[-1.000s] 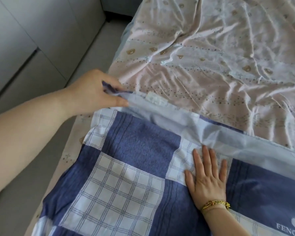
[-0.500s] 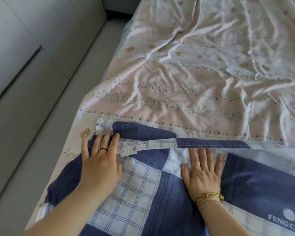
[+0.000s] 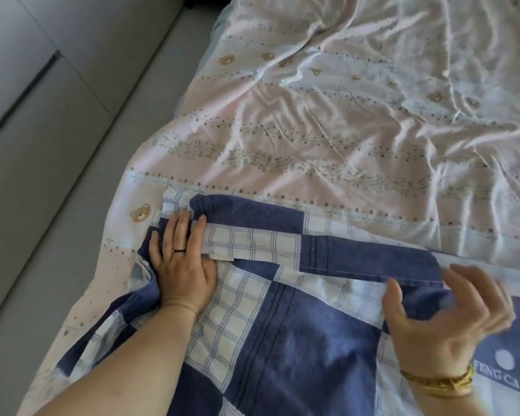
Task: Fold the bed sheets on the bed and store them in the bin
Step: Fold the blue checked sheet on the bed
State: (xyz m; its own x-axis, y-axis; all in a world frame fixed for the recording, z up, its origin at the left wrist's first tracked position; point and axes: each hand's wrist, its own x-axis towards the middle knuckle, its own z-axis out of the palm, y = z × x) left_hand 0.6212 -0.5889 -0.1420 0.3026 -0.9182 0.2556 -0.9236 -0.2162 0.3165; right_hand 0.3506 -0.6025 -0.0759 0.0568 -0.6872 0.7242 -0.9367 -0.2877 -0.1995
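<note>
Newly lifted right hand [image 3: 442, 319], left hand [image 3: 183, 265] pressing sheet [image 3: 297, 340]

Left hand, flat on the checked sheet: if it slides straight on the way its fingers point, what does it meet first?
The left hand would first meet the rolled far edge of the blue checked sheet, right at its fingertips; past that lies the pink printed sheet.
</note>
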